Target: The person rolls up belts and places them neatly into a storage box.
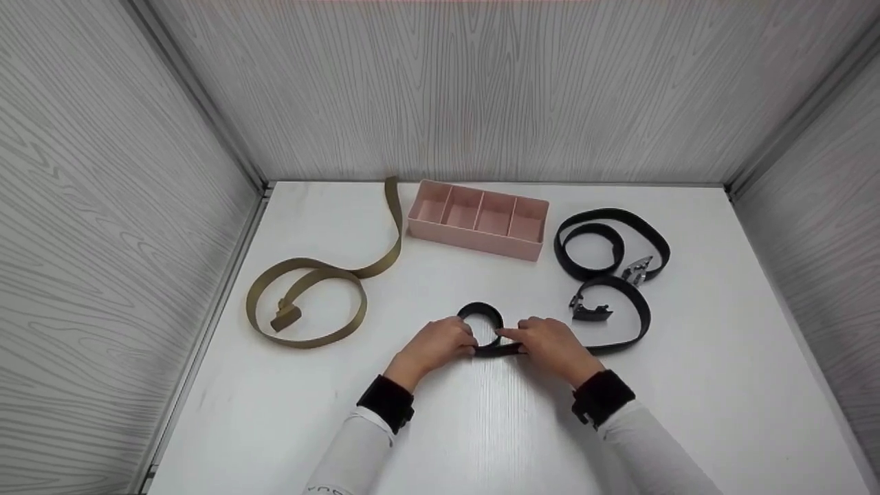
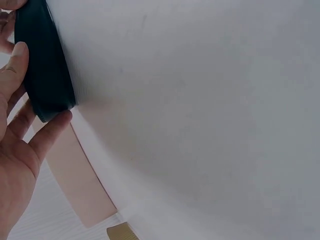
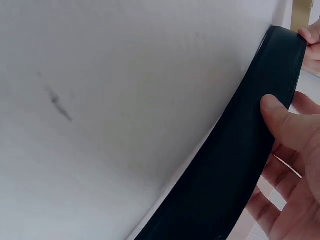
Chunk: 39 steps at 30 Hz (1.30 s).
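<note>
A black belt (image 1: 620,346) stands on its edge on the white table, one end wound into a round coil (image 1: 481,307). Its other end curves away to the right and finishes in a dark buckle (image 1: 591,313). My left hand (image 1: 441,342) grips the coil's left side, thumb and fingers around the strap. To the right, my right hand (image 1: 553,347) pinches the strap, with its index finger reaching to the coil. In the right wrist view, the thumb (image 3: 280,117) presses the strap's near face while other fingers lie behind it.
A pink tray (image 1: 474,238) with several compartments sits at the back middle. An olive-brown belt (image 1: 302,342) lies loosely looped on the left. Another black belt (image 1: 612,213) with a silver buckle (image 1: 638,271) lies at the back right. Grey wood-grain panels (image 1: 440,89) enclose the table.
</note>
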Each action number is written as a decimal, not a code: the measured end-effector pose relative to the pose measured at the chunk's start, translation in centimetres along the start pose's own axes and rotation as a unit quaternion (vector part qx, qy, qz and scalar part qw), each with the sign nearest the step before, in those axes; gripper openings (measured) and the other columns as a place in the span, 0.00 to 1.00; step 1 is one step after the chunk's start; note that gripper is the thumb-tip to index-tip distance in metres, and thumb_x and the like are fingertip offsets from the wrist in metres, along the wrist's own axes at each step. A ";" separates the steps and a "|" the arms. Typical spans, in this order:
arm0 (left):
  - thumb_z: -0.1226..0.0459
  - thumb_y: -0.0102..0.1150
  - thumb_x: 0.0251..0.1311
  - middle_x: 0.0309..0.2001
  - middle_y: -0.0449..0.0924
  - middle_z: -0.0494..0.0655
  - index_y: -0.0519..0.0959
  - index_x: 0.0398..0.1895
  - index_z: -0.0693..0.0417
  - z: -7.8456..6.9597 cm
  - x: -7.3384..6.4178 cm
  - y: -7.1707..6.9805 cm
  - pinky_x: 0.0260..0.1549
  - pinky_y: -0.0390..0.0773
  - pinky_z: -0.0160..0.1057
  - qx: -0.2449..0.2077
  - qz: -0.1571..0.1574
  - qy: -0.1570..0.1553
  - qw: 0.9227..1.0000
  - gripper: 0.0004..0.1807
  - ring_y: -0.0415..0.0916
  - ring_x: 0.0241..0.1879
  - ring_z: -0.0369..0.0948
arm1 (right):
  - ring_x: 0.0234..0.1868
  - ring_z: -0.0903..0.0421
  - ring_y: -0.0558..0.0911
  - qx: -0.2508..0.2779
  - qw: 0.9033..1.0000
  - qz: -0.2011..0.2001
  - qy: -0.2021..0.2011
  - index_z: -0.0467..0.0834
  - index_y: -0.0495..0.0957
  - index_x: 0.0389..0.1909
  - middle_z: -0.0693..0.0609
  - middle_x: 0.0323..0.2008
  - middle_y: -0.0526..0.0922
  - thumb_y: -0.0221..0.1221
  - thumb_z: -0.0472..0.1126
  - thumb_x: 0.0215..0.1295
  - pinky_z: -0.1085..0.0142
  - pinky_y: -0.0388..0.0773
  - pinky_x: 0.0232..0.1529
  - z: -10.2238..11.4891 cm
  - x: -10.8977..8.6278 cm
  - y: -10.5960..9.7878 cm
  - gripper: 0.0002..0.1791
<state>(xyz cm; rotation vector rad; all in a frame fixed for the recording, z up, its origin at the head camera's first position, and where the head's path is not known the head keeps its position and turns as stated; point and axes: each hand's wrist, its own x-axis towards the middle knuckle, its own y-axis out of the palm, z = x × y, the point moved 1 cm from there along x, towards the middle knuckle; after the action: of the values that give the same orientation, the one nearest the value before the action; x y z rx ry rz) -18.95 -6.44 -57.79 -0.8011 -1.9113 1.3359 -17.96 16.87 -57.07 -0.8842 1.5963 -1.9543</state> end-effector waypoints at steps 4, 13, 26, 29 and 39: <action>0.59 0.63 0.49 0.31 0.79 0.37 0.84 0.28 0.45 0.1 0.0 -0.2 0.42 0.71 0.39 0.042 -0.008 0.030 0.999 0.04 0.73 0.38 0.39 | 0.37 0.52 0.72 -0.006 0.999 -0.028 -0.040 0.53 0.81 0.41 0.51 0.37 0.73 0.68 0.38 0.44 0.61 0.71 0.29 0.4 0.6 0.1 0.19; 0.58 0.63 0.49 0.40 0.78 0.40 0.84 0.30 0.44 0.5 -0.5 -0.6 0.53 0.64 0.50 0.078 -0.005 0.016 0.997 0.05 0.67 0.54 0.41 | 0.42 0.55 0.76 -0.027 0.993 -0.049 -0.102 0.49 0.83 0.30 0.55 0.34 0.79 0.61 0.32 0.49 0.58 0.68 0.47 1.4 1.5 0.7 0.09; 0.58 0.67 0.44 0.34 0.75 0.39 0.83 0.29 0.44 -1.3 -0.5 -0.1 0.51 0.66 0.48 0.102 -0.017 -0.036 0.994 0.07 0.69 0.45 0.40 | 0.37 0.57 0.75 0.013 0.993 -0.059 -0.100 0.51 0.84 0.31 0.58 0.31 0.80 0.59 0.36 0.50 0.59 0.67 0.42 2.4 1.8 1.1 0.09; 0.57 0.67 0.44 0.33 0.76 0.38 0.84 0.27 0.42 -1.1 -0.6 0.4 0.50 0.66 0.46 0.111 -0.034 -0.024 0.993 0.05 0.69 0.44 0.39 | 0.38 0.57 0.76 0.011 0.995 -0.049 -0.091 0.50 0.84 0.31 0.58 0.32 0.79 0.62 0.35 0.47 0.58 0.67 0.43 2.7 1.8 0.7 0.09; 0.59 0.67 0.44 0.34 0.76 0.37 0.84 0.26 0.41 -0.2 -0.5 0.1 0.51 0.65 0.46 0.080 -0.025 0.005 0.996 0.04 0.69 0.47 0.39 | 0.49 0.55 0.73 0.000 0.999 0.014 -0.051 0.49 0.82 0.32 0.55 0.40 0.78 0.67 0.34 0.42 0.51 0.65 0.49 2.2 1.6 0.3 0.13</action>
<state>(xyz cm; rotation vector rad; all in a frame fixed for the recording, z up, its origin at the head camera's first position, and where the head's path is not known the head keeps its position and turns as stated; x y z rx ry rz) -18.50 -6.68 -57.87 -0.6748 -1.7790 1.4310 -17.41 14.19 -56.76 -0.9415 1.5437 -1.8595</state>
